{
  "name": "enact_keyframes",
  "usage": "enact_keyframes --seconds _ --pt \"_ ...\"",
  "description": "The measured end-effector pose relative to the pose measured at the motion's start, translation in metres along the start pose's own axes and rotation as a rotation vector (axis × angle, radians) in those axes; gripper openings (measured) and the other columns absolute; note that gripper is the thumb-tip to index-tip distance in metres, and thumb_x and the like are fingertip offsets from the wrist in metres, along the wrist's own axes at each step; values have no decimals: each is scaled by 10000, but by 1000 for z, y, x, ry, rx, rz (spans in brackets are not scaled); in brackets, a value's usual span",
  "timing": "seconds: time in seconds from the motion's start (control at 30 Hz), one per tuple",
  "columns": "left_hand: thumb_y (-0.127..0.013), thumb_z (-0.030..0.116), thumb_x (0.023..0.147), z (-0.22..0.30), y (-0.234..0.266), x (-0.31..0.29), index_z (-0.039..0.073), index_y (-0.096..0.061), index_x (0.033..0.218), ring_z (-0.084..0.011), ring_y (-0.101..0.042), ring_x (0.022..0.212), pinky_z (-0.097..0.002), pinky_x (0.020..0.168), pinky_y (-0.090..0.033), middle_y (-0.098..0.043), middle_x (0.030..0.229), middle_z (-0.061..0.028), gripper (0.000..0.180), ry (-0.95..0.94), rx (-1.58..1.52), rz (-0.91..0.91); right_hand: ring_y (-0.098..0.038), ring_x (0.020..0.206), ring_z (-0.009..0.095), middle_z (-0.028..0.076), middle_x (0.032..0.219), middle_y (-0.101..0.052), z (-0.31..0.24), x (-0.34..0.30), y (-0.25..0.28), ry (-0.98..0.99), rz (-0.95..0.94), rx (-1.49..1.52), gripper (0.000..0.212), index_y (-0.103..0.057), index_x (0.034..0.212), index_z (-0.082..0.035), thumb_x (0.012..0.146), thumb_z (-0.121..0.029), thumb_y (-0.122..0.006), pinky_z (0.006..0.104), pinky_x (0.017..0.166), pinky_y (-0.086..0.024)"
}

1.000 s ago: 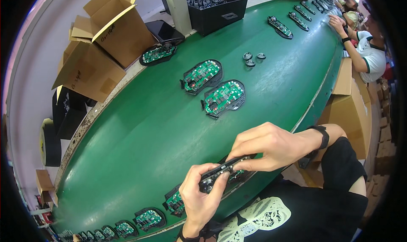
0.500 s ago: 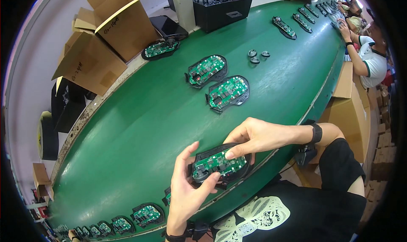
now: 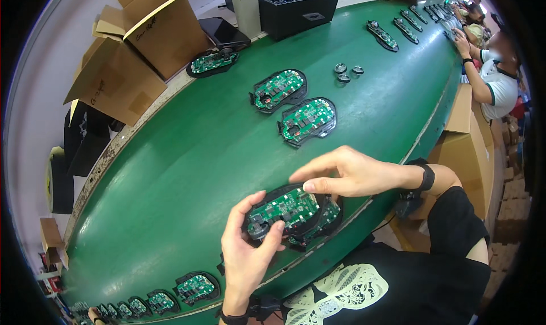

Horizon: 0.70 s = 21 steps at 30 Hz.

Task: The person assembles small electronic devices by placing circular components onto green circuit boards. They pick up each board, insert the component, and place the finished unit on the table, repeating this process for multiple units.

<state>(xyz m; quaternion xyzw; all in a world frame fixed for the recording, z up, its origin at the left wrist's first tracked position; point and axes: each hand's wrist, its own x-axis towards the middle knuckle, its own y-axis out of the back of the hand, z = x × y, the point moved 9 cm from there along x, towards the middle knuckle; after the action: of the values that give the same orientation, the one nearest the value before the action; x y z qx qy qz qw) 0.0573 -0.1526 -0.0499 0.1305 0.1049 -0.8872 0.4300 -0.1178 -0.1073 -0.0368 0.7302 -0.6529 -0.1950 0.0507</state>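
Observation:
My left hand (image 3: 248,251) grips a green circuit board in a black plastic housing (image 3: 287,211), thumb on its near side and fingers along the left end. A round black part sits on the board beside that thumb. My right hand (image 3: 350,174) is open over the housing's right end, its thumb tip close to the board edge; whether it touches, I cannot tell. Partly under the held unit lies another board in a black housing (image 3: 324,220). Farther up the green work surface (image 3: 187,183) rest two more units, an upper one (image 3: 278,90) and a lower one (image 3: 308,120).
Three small round black parts (image 3: 341,69) lie beyond my right hand. More boards line the lower left (image 3: 196,288) and far right (image 3: 382,36). Cardboard boxes (image 3: 122,77) and a black bin (image 3: 298,12) stand along the far edge. A co-worker (image 3: 495,80) works at right.
The held unit has shifted slightly left, showing more of the unit beneath it. My right hand has loosened from its right end, fingers now spread. The units farther up have shifted slightly upward in view.

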Motion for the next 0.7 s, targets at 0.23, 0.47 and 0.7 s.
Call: enact_keyframes --seconds 0.23,0.47,0.7 --pt "-753 139 808 21 25 32 55 -604 1261 -258 -655 996 -366 845 -537 -653 1114 -145 484 -248 672 192 -618 805 221 31 911 -653 -39 7 7 553 260 -710 204 -719 1009 -93 811 -125 -760 321 586 -519" --pt "-789 210 768 26 0 7 194 -641 1267 -306 -572 984 -397 692 -559 -579 1198 -119 521 -410 1223 259 -572 845 188 7 899 -582 -24 18 -20 617 176 -795 163 -687 919 -93 795 -178 -748 318 548 -509" --pt "-786 157 743 -4 -28 3 291 -664 1256 -310 -584 1009 -324 646 -583 -574 1285 -134 545 -580 1425 100 -569 796 163 11 887 -586 -19 8 -23 726 146 -889 176 -686 892 -89 737 -140 -751 281 466 -482"
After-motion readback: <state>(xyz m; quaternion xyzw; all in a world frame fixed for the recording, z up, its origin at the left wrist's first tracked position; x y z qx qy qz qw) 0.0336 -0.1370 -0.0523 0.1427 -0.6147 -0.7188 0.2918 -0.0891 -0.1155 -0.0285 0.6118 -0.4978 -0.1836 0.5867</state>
